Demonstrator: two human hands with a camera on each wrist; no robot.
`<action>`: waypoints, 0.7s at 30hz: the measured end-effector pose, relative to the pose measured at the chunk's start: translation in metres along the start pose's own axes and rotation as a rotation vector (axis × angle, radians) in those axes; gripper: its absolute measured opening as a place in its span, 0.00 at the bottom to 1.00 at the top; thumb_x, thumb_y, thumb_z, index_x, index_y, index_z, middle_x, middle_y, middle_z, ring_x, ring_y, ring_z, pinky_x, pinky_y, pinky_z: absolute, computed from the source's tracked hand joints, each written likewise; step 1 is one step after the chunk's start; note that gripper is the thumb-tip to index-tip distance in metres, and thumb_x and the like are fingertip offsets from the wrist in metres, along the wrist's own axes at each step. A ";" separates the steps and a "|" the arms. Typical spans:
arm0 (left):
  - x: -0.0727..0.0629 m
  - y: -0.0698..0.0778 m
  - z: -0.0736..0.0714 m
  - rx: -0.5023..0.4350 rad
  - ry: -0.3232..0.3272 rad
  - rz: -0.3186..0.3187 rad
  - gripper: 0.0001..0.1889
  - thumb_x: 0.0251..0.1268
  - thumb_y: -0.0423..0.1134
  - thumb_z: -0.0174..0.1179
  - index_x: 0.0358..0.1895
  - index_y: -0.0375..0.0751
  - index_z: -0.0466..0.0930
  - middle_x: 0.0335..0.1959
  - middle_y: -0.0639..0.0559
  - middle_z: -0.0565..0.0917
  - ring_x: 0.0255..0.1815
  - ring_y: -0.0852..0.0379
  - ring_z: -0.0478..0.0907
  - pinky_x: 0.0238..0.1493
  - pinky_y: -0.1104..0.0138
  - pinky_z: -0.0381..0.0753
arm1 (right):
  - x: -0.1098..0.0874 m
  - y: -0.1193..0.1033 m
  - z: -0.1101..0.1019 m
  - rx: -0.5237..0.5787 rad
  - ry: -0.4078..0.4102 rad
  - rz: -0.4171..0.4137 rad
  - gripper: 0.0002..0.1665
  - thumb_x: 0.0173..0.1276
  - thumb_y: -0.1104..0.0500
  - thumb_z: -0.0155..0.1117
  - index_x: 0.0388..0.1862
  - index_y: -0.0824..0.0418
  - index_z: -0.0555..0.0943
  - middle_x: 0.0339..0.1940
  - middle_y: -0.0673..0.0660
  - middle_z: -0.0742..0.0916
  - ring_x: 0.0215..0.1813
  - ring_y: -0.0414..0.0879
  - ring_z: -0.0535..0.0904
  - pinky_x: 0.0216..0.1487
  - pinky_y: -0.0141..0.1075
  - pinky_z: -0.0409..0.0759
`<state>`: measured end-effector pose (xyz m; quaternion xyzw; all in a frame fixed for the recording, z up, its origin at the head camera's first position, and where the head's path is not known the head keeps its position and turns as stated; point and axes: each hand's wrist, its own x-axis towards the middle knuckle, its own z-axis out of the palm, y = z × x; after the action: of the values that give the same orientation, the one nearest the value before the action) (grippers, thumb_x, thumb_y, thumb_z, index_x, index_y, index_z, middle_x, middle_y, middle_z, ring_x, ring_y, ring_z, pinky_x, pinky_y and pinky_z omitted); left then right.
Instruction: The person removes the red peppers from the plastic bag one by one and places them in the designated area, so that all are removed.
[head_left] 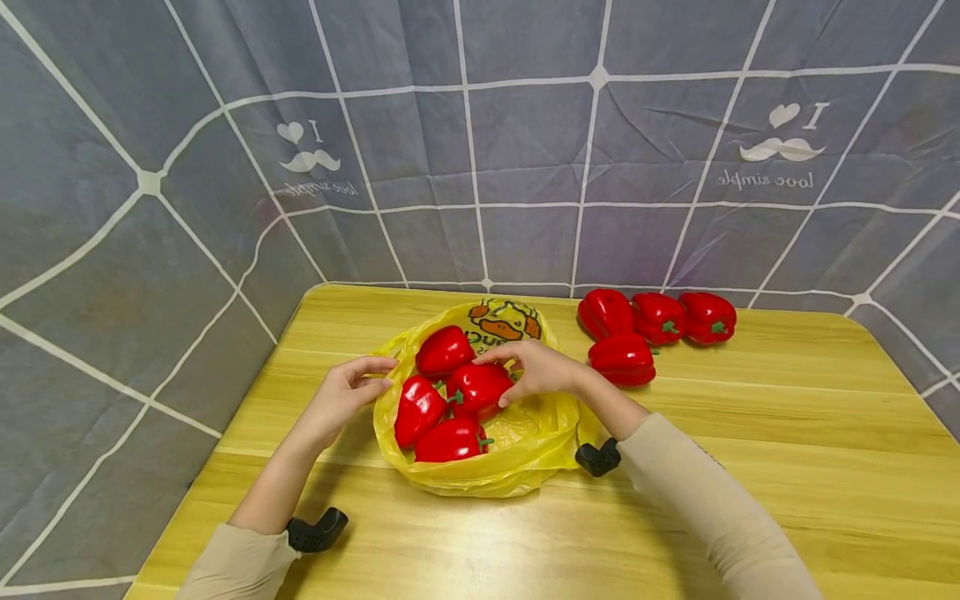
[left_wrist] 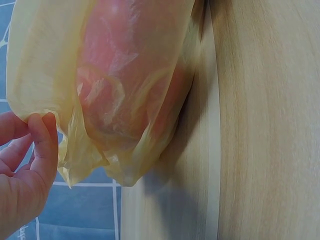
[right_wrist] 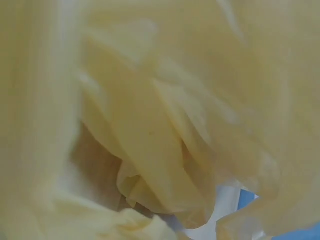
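A yellow plastic bag with a duck print stands with its mouth spread on the table, several red bell peppers inside. My left hand pinches the bag's left rim between thumb and fingers; the left wrist view shows the same hand at the edge of the plastic. Over the bag's opening, my right hand holds a red bell pepper between thumb and fingers, among the other peppers. In the right wrist view, yellow plastic fills most of the picture and hides that hand.
Several more red bell peppers lie together on the wooden table, right of the bag near the back edge. A grey curtain with white lines hangs behind and beside the table. Black devices sit at both wrists.
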<state>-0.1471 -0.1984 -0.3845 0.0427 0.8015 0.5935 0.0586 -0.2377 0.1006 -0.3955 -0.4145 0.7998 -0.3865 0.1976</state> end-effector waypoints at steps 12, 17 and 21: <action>0.001 -0.001 -0.001 0.007 -0.002 0.006 0.18 0.64 0.29 0.55 0.56 0.25 0.71 0.51 0.34 0.75 0.40 0.59 0.76 0.44 0.73 0.76 | -0.003 0.001 0.002 0.025 0.042 -0.028 0.35 0.49 0.65 0.75 0.58 0.63 0.76 0.59 0.59 0.78 0.59 0.52 0.71 0.50 0.38 0.78; 0.000 -0.001 -0.001 -0.004 -0.003 0.005 0.18 0.64 0.29 0.55 0.56 0.25 0.71 0.51 0.34 0.75 0.39 0.60 0.77 0.44 0.73 0.76 | -0.003 0.001 0.006 -0.017 0.050 -0.044 0.37 0.47 0.63 0.76 0.59 0.61 0.76 0.60 0.59 0.77 0.60 0.52 0.70 0.52 0.39 0.76; -0.001 -0.001 -0.001 -0.011 -0.001 0.009 0.18 0.64 0.29 0.55 0.56 0.24 0.71 0.50 0.33 0.75 0.39 0.61 0.77 0.44 0.73 0.76 | -0.003 0.000 0.008 -0.046 0.067 -0.047 0.36 0.47 0.64 0.76 0.59 0.59 0.77 0.60 0.58 0.77 0.59 0.51 0.71 0.51 0.38 0.76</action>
<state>-0.1467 -0.2001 -0.3849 0.0463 0.7982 0.5980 0.0568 -0.2309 0.0999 -0.4001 -0.4245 0.8046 -0.3864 0.1519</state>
